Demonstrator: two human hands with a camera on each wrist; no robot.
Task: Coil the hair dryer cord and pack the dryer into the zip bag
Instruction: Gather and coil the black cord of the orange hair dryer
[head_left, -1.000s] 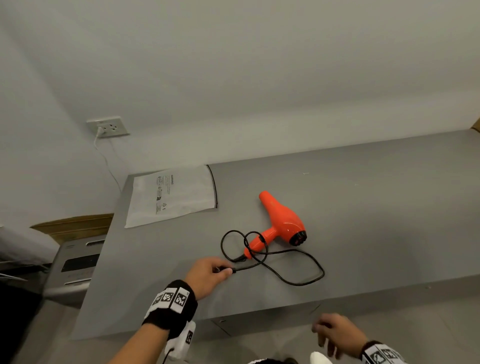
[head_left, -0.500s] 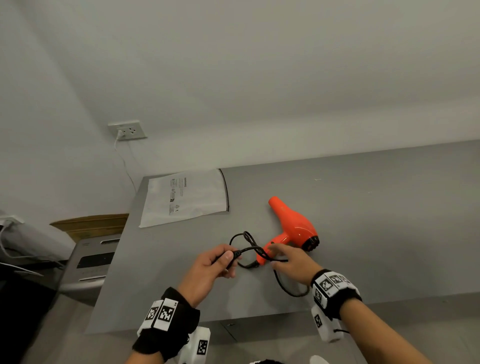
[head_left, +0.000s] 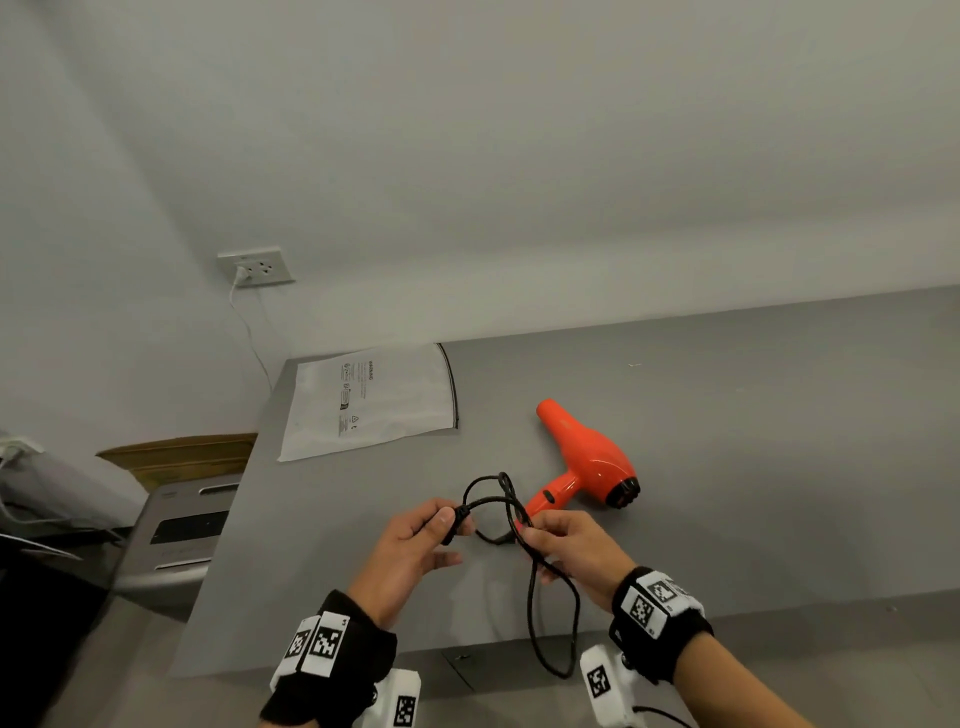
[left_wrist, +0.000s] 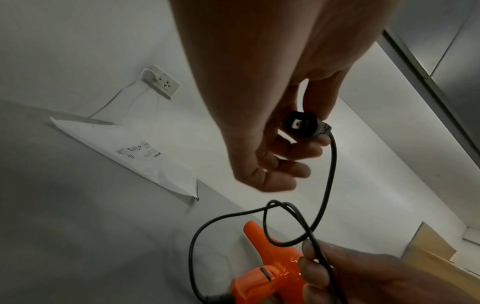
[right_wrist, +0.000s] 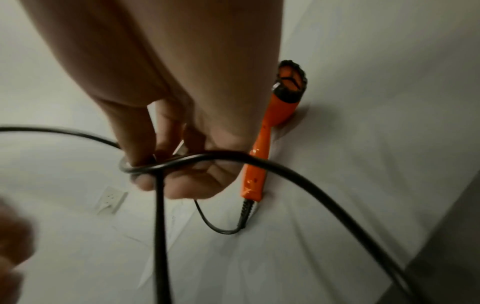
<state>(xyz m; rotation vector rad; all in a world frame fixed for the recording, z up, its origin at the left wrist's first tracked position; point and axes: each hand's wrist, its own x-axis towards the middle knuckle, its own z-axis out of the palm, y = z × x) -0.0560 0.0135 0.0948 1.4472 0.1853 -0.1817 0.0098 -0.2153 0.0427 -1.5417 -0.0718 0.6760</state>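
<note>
An orange hair dryer (head_left: 587, 457) lies on the grey table (head_left: 753, 467), its nozzle pointing away to the left. Its black cord (head_left: 550, 613) runs from the handle into loops held above the table. My left hand (head_left: 415, 545) pinches the black plug (left_wrist: 302, 126) between thumb and fingers. My right hand (head_left: 566, 545) pinches a loop of the cord (right_wrist: 161, 164) just in front of the dryer's handle (right_wrist: 257, 174). One long loop hangs down past the table's front edge. A white zip bag (head_left: 363, 400) lies flat at the table's far left corner.
A wall socket (head_left: 257, 266) with a white cable plugged in sits on the wall above the bag. A grey appliance (head_left: 176, 530) and a cardboard box (head_left: 176, 457) stand left of the table. Bare table surface stretches to the right of the dryer.
My right hand came up from below the table edge and took hold of the cord. Both hands lifted the cord off the table, and a loop now hangs over the front edge.
</note>
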